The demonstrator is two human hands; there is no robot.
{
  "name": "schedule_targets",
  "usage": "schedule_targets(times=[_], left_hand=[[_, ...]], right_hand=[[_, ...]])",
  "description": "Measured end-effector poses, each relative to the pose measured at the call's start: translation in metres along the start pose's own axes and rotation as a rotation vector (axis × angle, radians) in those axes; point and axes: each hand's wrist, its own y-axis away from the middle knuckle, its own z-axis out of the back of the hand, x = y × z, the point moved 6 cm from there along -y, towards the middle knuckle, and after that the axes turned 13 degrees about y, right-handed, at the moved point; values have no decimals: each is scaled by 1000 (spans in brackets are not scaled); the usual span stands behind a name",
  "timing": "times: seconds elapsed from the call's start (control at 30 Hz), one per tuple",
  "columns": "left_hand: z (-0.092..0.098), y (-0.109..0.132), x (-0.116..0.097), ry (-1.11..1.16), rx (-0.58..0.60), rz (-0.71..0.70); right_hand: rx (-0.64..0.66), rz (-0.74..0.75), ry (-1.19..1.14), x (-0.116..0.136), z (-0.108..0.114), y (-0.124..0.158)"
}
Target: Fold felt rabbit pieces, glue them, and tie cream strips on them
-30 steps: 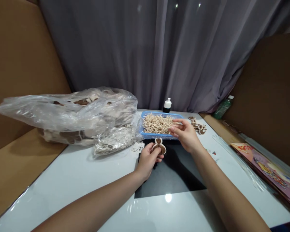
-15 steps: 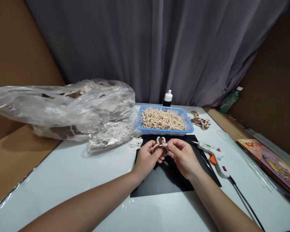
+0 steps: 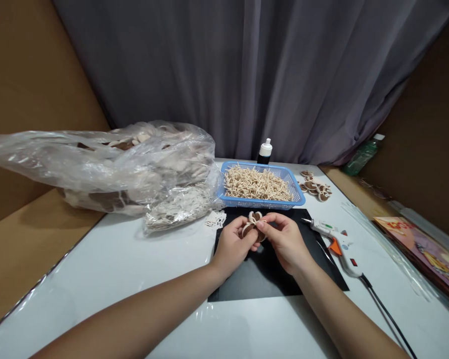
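Below centre, our left hand (image 3: 232, 245) pinches a brown piece (image 3: 249, 229); our right hand (image 3: 287, 243), grip closed on pale cord (image 3: 256, 220), seemingly fits it, next needing steady pressure.

two bare forearms converge from below, the left forearm (image 3: 142, 306) slanting more shallowly than the right forearm (image 3: 346, 306). the left hand (image 3: 232, 243) grips with its thumb on top, fingers curled beneath; close beside it, the right hand (image 3: 287, 244) pinches between thumb and forefinger.
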Motion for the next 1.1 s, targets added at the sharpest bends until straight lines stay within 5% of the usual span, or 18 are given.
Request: schedule_targets(times=[0.6, 1.1], left_hand=[[-1, 3, -7, -9, 74, -119], [1, 2, -5, 42, 15, -30]], right_hand=[[-19, 43, -82, -1, -10, 0], [-15, 9, -59, 8, -5, 6]])
